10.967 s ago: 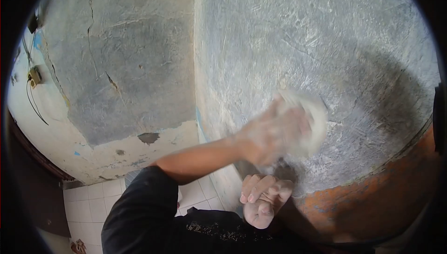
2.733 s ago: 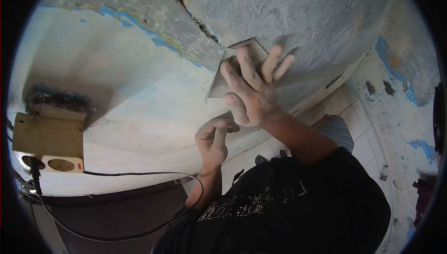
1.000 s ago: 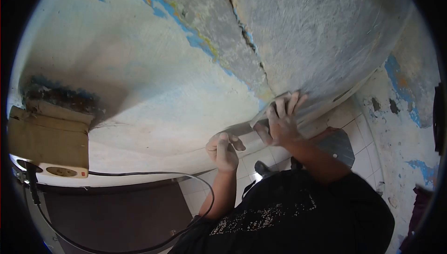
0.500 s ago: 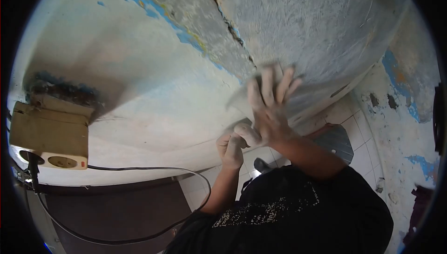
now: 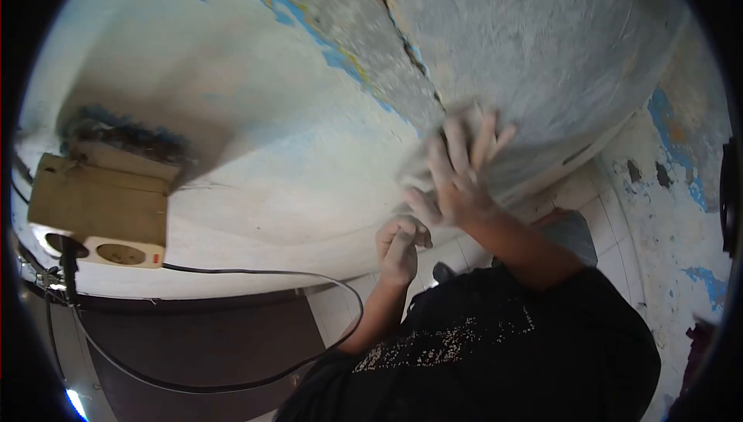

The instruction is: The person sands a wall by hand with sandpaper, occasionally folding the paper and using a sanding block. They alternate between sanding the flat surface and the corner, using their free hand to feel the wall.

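Note:
My right hand (image 5: 463, 170) lies against the wall (image 5: 534, 51), fingers spread and pointing up, near the lower end of a dark crack (image 5: 404, 37). It is dusty and its fingertips are somewhat blurred. I cannot tell whether anything thin lies under the palm. Lower and to the left, my left hand (image 5: 400, 250) is closed, with the fingers curled in and the thumb pressed over them. Whatever it may hold is hidden. Pale grey dust coats these fingers too. A small gap separates the two hands.
At the left, a beige socket box (image 5: 101, 205) juts from the wall with a black plug (image 5: 68, 263) in it. A black cable (image 5: 340, 287) loops towards my left forearm. Blue paint (image 5: 340, 58) flakes along the plaster edge. White floor tiles (image 5: 619, 256) show below.
My hands, touching or nearly so before, are now apart. My right hand stays spread on the wall; my left remains closed. The view has shifted, with the wall and socket box slightly further right.

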{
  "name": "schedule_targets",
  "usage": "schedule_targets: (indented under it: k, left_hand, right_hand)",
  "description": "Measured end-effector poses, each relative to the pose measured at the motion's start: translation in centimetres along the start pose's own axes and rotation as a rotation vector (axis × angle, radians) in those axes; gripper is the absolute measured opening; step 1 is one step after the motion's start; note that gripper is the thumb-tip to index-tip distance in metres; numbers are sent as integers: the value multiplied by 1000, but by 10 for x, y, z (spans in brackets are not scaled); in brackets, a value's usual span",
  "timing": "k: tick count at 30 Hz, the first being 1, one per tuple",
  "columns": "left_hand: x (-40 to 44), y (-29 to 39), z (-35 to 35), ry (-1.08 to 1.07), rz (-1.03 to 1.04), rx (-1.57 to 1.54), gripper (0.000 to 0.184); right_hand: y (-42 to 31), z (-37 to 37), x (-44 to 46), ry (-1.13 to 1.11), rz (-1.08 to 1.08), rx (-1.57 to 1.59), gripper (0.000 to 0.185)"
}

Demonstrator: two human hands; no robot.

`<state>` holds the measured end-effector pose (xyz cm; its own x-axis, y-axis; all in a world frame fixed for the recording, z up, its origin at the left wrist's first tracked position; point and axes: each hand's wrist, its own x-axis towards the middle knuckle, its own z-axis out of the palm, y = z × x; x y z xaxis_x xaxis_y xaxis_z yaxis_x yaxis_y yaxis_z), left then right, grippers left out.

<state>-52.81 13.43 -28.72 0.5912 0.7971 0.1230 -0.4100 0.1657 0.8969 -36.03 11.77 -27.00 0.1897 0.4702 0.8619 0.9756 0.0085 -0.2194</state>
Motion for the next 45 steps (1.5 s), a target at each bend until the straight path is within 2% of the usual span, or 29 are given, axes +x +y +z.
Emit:
schedule_targets:
  k: [2,3,5,7,9,10,13,14,15,17,19,20,24,25,27,28,30,33,34,36,39,40,41,43,44,45]
  left_hand:
    - [1,11,-5,-40,37,36,21]
    - [2,13,-6,-56,43,72,22]
    - [1,15,-7,-41,20,62,22]
    - [4,13,-1,-78,32,31,21]
    - [8,15,8,-88,4,54,21]
    - [6,14,13,-87,9,64,21]
    - [8,22,15,-146,126,108,19]
    - [8,28,11,-90,83,220,22]
    - [24,27,12,-127,101,204,22]
    - [19,16,2,-33,114,172,25]
    - [15,13,11,72,57,170,23]
    - [15,13,16,38,55,127,22]
    - [13,22,23,8,127,105,19]
    - [20,22,25,-3,150,98,19]
    - [9,19,18,56,81,82,18]
    - [7,15,20,52,82,90,19]
    - [6,11,29,62,38,87,19]
    - [-4,21,38,29,54,102,20]
    - [1,23,40,-10,104,97,20]
    - [2,19,25,-71,127,86,20]
    - [8,17,20,-69,57,142,19]
    - [10,18,23,-36,42,119,19]
    - [12,18,28,-2,37,90,18]
    - [15,24,37,-62,72,106,17]
    - [15,29,43,-67,139,116,17]
    - [19,32,47,-83,215,121,17]
  right_hand:
    - [12,33,-65,0,-1,46,76]
    - [12,31,-61,12,-16,43,76]
    - [3,23,-59,15,113,138,76]
    - [-7,-25,12,-43,195,185,80]
    - [-7,-50,51,-50,142,146,80]
    - [-6,-43,33,-58,123,146,80]
    - [4,42,-80,-15,67,78,77]
    - [8,38,-95,-280,25,-153,77]
    - [5,45,-98,-196,109,-36,76]
    - [-6,13,-27,126,209,277,75]
    - [-10,-38,27,16,172,278,72]
    - [-8,-32,31,96,135,213,66]
    - [30,22,-67,-85,58,113,57]
    - [38,23,-55,-69,39,104,57]
    - [26,8,-45,65,145,188,60]
    - [17,-17,-4,90,191,312,64]
    - [9,-45,46,53,70,144,66]
    - [15,-35,22,-7,-6,130,66]
    - [22,-19,-14,-61,-21,188,67]
    - [28,22,-79,-11,61,141,62]
    - [14,-13,-20,90,120,274,63]
    - [15,-25,10,69,112,422,64]
    - [14,-32,18,66,126,415,64]
    - [14,-39,36,35,58,166,64]
    - [18,-40,21,-109,50,190,66]
    - [22,-26,-11,-152,52,197,67]
